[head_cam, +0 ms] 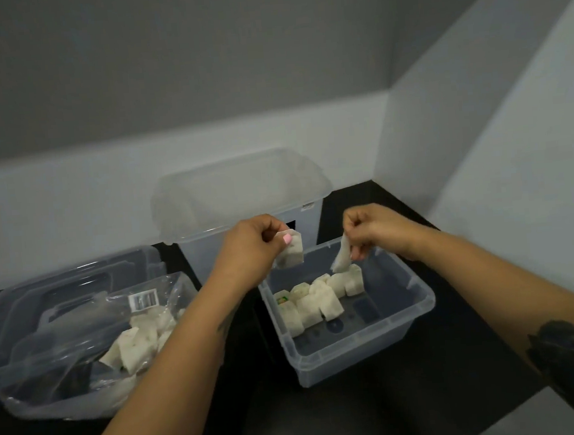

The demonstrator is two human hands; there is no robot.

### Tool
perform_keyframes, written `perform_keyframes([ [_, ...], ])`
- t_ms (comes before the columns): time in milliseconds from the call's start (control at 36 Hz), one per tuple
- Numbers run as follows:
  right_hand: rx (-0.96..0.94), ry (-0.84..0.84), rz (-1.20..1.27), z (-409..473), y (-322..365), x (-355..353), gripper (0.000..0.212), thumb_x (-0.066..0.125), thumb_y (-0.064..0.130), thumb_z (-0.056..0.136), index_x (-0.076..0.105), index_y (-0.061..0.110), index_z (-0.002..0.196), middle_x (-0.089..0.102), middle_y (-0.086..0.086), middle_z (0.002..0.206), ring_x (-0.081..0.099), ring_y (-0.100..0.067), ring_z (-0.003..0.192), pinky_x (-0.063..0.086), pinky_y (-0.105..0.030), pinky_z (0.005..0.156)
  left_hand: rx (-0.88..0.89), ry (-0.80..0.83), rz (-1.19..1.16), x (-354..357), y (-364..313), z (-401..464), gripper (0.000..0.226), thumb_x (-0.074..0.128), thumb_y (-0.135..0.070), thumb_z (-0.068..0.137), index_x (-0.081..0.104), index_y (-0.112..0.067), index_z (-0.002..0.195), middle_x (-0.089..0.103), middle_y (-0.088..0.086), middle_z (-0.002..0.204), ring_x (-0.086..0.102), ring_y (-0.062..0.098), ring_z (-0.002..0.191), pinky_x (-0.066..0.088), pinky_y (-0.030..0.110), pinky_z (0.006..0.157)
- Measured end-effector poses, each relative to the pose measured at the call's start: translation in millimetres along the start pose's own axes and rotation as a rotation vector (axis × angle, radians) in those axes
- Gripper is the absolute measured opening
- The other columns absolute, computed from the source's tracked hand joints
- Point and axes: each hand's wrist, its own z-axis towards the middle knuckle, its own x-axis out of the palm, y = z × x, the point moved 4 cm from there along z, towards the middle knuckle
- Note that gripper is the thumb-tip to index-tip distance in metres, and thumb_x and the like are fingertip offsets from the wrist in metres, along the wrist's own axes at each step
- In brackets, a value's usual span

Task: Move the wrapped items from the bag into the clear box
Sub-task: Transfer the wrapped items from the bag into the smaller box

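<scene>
A: From the head view, our left hand [246, 244] pinches one wrapped item [290, 251] over the clear box [404, 331]'s far-left corner, and our right hand [369, 228] pinches another wrapped piece [341, 259].

B: Yeah, we'd lower both beside the row [316, 299]. Plenty left in the bag [92, 335] near the table [380, 412]'s left edge.

Two hands [253, 240] [370, 226], two held wrapped items [290, 253] [342, 257], three clear boxes [420, 313] [242, 186] [70, 275], one bag [81, 322]

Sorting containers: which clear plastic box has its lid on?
The tall clear box against the back wall; the low clear box holding white wrapped items is open.
</scene>
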Motion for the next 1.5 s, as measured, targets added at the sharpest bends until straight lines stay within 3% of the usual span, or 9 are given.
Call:
perform_keyframes([
  [83,0.073,0.039,-0.272,1.9,-20.6,5.0,0.023,0.061,-0.006,0.076,0.053,0.012,0.089,0.059,-0.006,0.082,0.063,-0.019,0.074,0.055,-0.030,0.068,0.002,0.001,0.011,15.0,-2.8,-0.2,0.006,0.062,-0.026,0.088,0.064,-0.029,0.084,0.065,-0.009,0.083,0.060,0.011,0.083,0.055,0.038,0.082],
  [194,0.089,0.124,-0.539,9.7,-34.8,27.2,0.032,0.058,-0.001,0.085,0.061,0.024,0.106,0.056,0.005,0.099,0.055,-0.006,0.083,0.046,-0.014,0.066,0.028,-0.032,0.040,20.1,1.6,-3.5,0.005,0.061,-0.027,0.089,0.062,-0.031,0.085,0.065,-0.008,0.089,0.059,0.008,0.082,0.049,0.024,0.071],
  [306,0.143,0.146,-0.710,16.0,-43.7,38.0,0.028,0.054,0.005,0.090,0.065,0.021,0.111,0.062,-0.001,0.111,0.057,-0.015,0.098,0.049,-0.025,0.085,0.075,-0.074,0.066,23.2,-0.2,-5.0,0.005,0.059,-0.030,0.090,0.061,-0.031,0.086,0.062,-0.013,0.087,0.054,-0.002,0.076,0.038,0.011,0.062],
  [389,0.108,0.115,-0.830,18.4,-48.9,44.4,0.027,0.053,0.008,0.091,0.065,0.019,0.112,0.064,-0.004,0.109,0.058,-0.017,0.096,0.049,-0.028,0.087,0.066,-0.057,0.090,27.6,2.3,-11.7,0.005,0.059,-0.029,0.090,0.060,-0.031,0.086,0.059,-0.019,0.083,0.054,-0.004,0.076,0.038,0.009,0.063],
  [444,0.038,0.245,-0.954,31.9,-78.0,41.4,0.026,0.055,0.010,0.090,0.064,0.017,0.113,0.064,-0.005,0.109,0.060,-0.021,0.098,0.049,-0.030,0.086,-0.058,-0.165,0.090,62.1,4.5,-18.9,0.006,0.059,-0.029,0.090,0.059,-0.033,0.086,0.057,-0.020,0.081,0.053,-0.006,0.076,0.038,0.009,0.063],
  [528,0.042,0.243,-1.091,37.0,-80.2,51.0,0.024,0.056,0.012,0.090,0.063,0.014,0.112,0.064,-0.007,0.107,0.061,-0.022,0.097,0.050,-0.032,0.081,-0.059,-0.179,0.079,64.1,8.6,-23.0,0.005,0.059,-0.028,0.090,0.060,-0.032,0.087,0.059,-0.017,0.083,0.054,-0.004,0.075,0.040,0.009,0.063],
  [1111,-0.021,0.223,-1.342,41.7,-74.8,54.7,0.022,0.053,0.011,0.092,0.060,0.010,0.113,0.063,-0.009,0.112,0.062,-0.024,0.102,0.048,-0.032,0.079,-0.059,-0.161,0.054,67.3,6.8,-20.0,0.002,0.060,-0.029,0.089,0.062,-0.029,0.089,0.062,-0.013,0.084,0.059,0.002,0.078,0.050,0.020,0.071],
  [1333,-0.178,0.251,-1.554,39.2,-69.8,59.5,0.034,0.058,0.013,0.089,0.053,0.010,0.123,0.054,-0.009,0.123,0.054,-0.026,0.112,0.044,-0.036,0.088,-0.058,-0.141,0.054,71.5,6.6,-16.7,0.004,0.060,-0.029,0.089,0.060,-0.032,0.087,0.059,-0.017,0.082,0.057,-0.001,0.078,0.048,0.016,0.069],
  [1500,-0.187,0.291,-1.617,38.0,-64.8,56.9,0.027,0.056,0.013,0.090,0.054,0.010,0.118,0.060,-0.009,0.118,0.057,-0.026,0.110,0.041,-0.037,0.094,-0.050,-0.131,0.054,74.9,4.0,-15.1,0.002,0.061,-0.029,0.089,0.061,-0.031,0.089,0.060,-0.015,0.084,0.057,0.001,0.080,0.048,0.020,0.073],
])
